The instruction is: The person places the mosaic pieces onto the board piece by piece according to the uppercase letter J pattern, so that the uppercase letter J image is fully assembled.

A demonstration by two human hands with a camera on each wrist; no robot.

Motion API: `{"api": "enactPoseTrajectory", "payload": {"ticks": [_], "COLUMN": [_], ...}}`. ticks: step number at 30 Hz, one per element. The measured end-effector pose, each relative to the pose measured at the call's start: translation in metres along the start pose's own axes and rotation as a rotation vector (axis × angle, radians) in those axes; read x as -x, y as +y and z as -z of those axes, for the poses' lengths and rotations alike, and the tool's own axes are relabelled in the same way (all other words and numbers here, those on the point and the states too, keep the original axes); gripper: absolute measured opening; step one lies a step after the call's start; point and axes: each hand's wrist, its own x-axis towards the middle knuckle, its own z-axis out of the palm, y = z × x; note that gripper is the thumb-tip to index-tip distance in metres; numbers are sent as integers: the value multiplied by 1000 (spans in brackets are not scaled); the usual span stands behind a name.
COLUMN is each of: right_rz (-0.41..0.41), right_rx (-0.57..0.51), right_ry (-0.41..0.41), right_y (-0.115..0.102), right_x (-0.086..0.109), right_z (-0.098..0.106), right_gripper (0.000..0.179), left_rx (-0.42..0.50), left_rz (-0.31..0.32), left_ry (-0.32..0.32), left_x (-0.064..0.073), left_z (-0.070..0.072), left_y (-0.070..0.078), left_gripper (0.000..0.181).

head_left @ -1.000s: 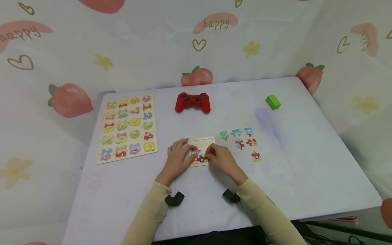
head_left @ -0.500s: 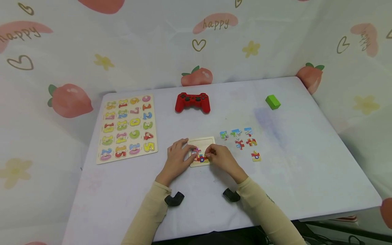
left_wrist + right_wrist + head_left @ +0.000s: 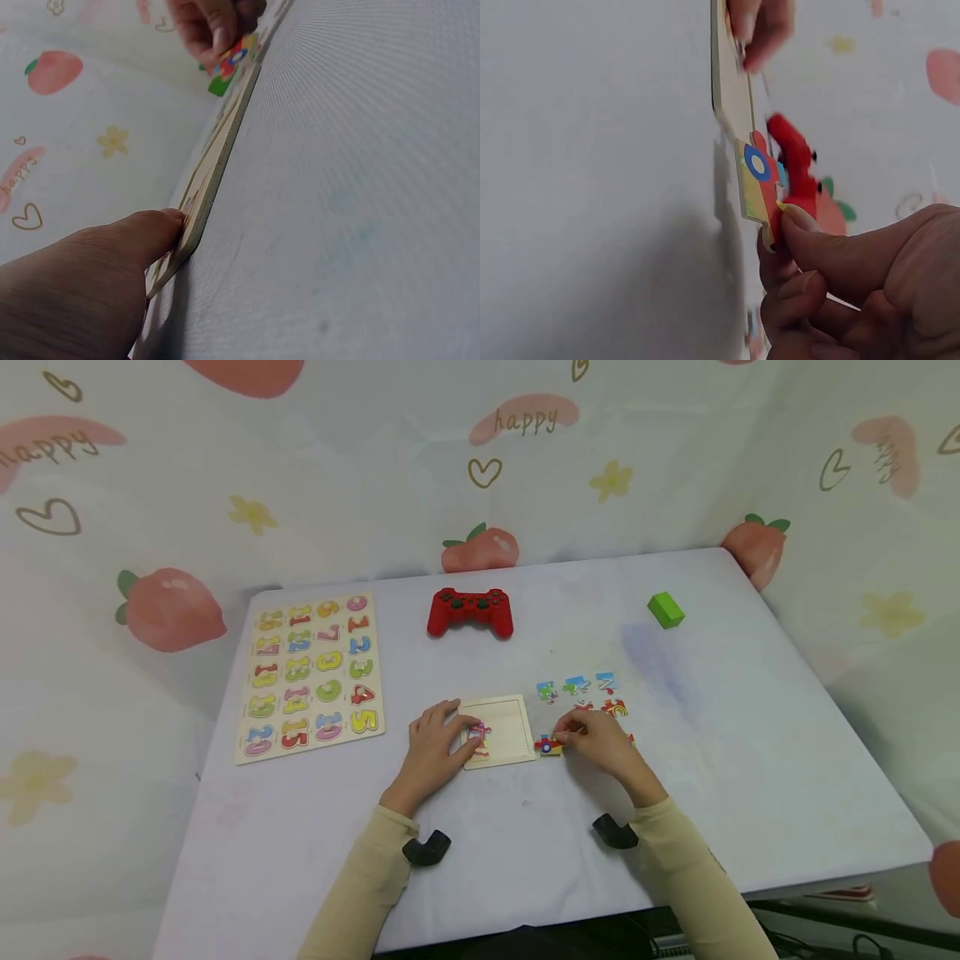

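Thumb and fingertips of my right hand point(image 3: 600, 745) pinch a jigsaw piece point(image 3: 761, 180), red and yellow with a blue wheel. In the head view this piece is right of a small wooden puzzle tray point(image 3: 512, 727); it looks raised off the table in the right wrist view. My left hand point(image 3: 435, 747) rests on the tray's left side, fingers spread. Its thumb point(image 3: 154, 229) presses down inside the frame in the left wrist view. A pinkish piece point(image 3: 480, 739) lies in the tray's left part, partly under those fingers.
Several loose jigsaw pieces point(image 3: 576, 685) lie right of the tray, some partly hidden by my right hand. A number board point(image 3: 311, 677) lies at left, a red game controller point(image 3: 470, 612) at the back, and a green block point(image 3: 666, 610) at back right.
My right hand has lifted the wheel piece out of the tray and moved it right, past the tray's edge. The left hand has stayed in place.
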Motion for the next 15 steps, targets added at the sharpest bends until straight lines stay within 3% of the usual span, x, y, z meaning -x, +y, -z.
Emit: {"api": "enactPoseTrajectory", "payload": {"ticks": [8,15], "right_rz": [-3,-20], "right_rx": [16,26], "right_ry": [14,14], "right_y": [33,46], "right_x": [13,20], "right_z": [34,46], "right_gripper": [7,7], "left_rx": [6,1], "left_rz": [8,16], "left_ry": [-22,-25], "left_x": [-1,-1], "left_z": [2,1], "left_y": [0,1], "left_gripper": [28,29]}}
